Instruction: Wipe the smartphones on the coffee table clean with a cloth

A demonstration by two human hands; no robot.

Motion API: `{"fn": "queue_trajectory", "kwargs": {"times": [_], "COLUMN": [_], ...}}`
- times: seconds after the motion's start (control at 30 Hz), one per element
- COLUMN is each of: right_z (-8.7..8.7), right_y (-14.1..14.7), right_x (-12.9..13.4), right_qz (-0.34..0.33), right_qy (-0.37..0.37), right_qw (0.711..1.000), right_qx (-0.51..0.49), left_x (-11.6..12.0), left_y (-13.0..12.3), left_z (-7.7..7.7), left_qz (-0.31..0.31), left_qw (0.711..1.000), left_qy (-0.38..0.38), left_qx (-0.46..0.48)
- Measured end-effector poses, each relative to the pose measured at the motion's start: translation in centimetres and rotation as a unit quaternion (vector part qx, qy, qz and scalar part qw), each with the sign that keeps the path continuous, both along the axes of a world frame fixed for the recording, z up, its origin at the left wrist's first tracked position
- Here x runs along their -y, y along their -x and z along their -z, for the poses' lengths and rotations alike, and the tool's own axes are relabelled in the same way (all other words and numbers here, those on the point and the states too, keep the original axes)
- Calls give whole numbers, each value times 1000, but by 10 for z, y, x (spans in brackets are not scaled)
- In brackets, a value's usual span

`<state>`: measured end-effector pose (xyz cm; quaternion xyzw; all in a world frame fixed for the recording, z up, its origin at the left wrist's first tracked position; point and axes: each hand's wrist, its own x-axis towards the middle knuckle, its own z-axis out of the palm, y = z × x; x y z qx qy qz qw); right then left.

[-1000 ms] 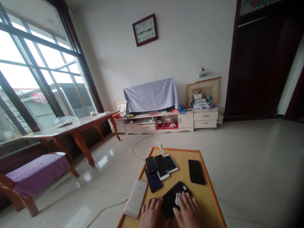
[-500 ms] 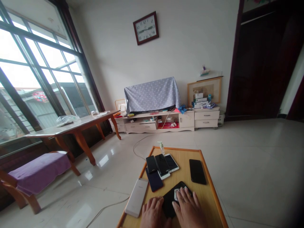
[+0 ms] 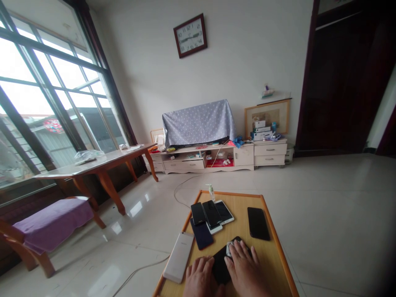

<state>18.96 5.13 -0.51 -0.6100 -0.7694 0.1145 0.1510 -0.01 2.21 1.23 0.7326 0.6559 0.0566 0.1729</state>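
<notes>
Fingers (image 3: 243, 252) of two bare hands: spread flat, not curled in a grip. Left hand (image 3: 201, 279) touches one black smartphone (image 3: 220, 264) at its edge; right hand (image 3: 246, 270) lies on that phone, against one small white wipe (image 3: 229, 249). Beneath: one low wooden table (image 3: 238, 210) with orange rim. Also on it, seven smartphones: one silver phone (image 3: 178, 257), one lone black phone (image 3: 258, 223), one navy phone (image 3: 201, 233), two overlapping black phones (image 3: 212, 213), two white phones (image 3: 224, 212) beneath those. One small pump bottle (image 3: 211, 193).
</notes>
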Motion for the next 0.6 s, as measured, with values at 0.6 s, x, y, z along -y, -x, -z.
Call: {"fn": "queue_trajectory", "kwargs": {"times": [0.6], "right_z": [23], "right_y": [-1], "right_x": [-28], "right_qz": [35], "right_qy": [-40], "right_qw": [999], "right_qx": [4], "left_x": [-11], "left_y": [14], "left_z": [20], "left_qz": [-10], "left_qw": [999], "left_qy": [29], "left_qx": [-12]}}
